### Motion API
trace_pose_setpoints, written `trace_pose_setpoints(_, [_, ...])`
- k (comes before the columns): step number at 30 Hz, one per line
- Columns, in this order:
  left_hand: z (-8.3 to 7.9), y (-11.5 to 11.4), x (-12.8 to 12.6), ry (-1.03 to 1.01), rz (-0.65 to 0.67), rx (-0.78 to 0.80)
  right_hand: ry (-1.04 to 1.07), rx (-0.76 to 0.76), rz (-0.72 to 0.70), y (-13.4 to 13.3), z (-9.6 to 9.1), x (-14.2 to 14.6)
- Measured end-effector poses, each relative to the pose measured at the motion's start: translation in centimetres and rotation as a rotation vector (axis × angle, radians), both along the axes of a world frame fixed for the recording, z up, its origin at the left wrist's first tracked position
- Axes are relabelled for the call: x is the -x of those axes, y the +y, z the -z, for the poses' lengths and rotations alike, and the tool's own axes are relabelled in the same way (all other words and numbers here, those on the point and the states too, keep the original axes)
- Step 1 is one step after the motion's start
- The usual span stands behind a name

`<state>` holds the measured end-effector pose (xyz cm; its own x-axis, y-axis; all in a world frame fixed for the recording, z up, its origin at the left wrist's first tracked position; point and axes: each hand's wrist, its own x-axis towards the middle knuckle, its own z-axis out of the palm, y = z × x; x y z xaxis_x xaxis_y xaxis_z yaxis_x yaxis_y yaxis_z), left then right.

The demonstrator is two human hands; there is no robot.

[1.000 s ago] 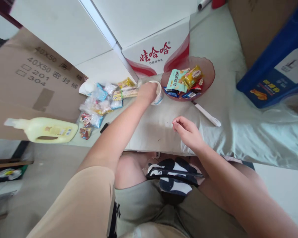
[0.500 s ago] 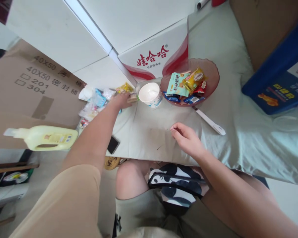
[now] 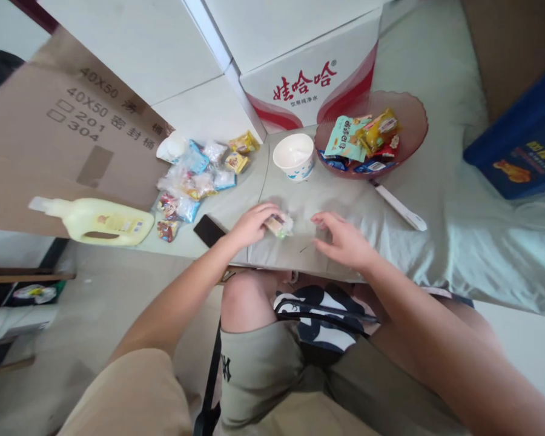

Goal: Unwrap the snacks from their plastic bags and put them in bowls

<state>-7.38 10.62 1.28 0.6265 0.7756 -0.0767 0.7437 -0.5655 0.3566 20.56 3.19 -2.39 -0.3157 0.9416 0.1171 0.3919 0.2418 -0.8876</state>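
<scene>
My left hand (image 3: 251, 224) is closed on a small wrapped snack (image 3: 279, 224), held low over the cloth-covered table (image 3: 440, 200) near its front edge. My right hand (image 3: 343, 240) hovers just right of the snack, fingers loosely curled, holding nothing. A white paper cup (image 3: 294, 156) stands upright behind both hands. Right of the cup, a pink glass bowl (image 3: 413, 124) holds several snack packets. A pile of wrapped snacks (image 3: 198, 178) lies to the left.
A black phone (image 3: 209, 230) lies near the left hand. A yellow bottle (image 3: 95, 220) lies on its side at far left. A white strip (image 3: 399, 207) lies below the bowl. Cardboard boxes (image 3: 300, 85) stand behind, a blue box (image 3: 518, 145) at right.
My left hand left the cup, reached into the snack pile, then drew back toward me with a wrapped snack. My right hand stayed about where it was.
</scene>
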Motion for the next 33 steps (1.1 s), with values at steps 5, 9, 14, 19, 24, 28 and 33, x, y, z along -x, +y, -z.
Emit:
trace_pose_setpoints(5, [3.4,-5.2,-3.9,-0.234,-0.254,-0.163,-0.075,-0.228,-0.244,-0.9,0.9,0.4])
trace_pose_setpoints(9, [4.3,-5.1,-6.8,-0.547,-0.546,0.068,-0.097,-0.176,-0.197,-1.6,0.4,0.1])
trace_pose_setpoints(14, [4.2,-3.7,-8.6,-0.671,-0.480,0.280,-0.164,-0.089,0.009,-1.7,0.4,0.1])
trace_pose_setpoints(19, [5.0,-3.3,-10.4,-0.794,-0.430,0.297,-0.115,-0.159,0.378,-0.6,1.2,0.0])
trace_pose_setpoints(24, [4.5,-3.2,-11.5,-1.052,-0.276,0.533,0.127,-0.042,0.331,0.3,1.3,-1.2])
trace_pose_setpoints(28, [4.6,-2.6,-11.8,-1.028,-0.283,0.660,0.347,0.029,0.473,1.2,1.5,-1.4])
trace_pose_setpoints(33, [4.9,-1.2,-11.7,-1.370,-0.585,0.624,0.361,-0.043,0.572,1.6,0.8,-1.8])
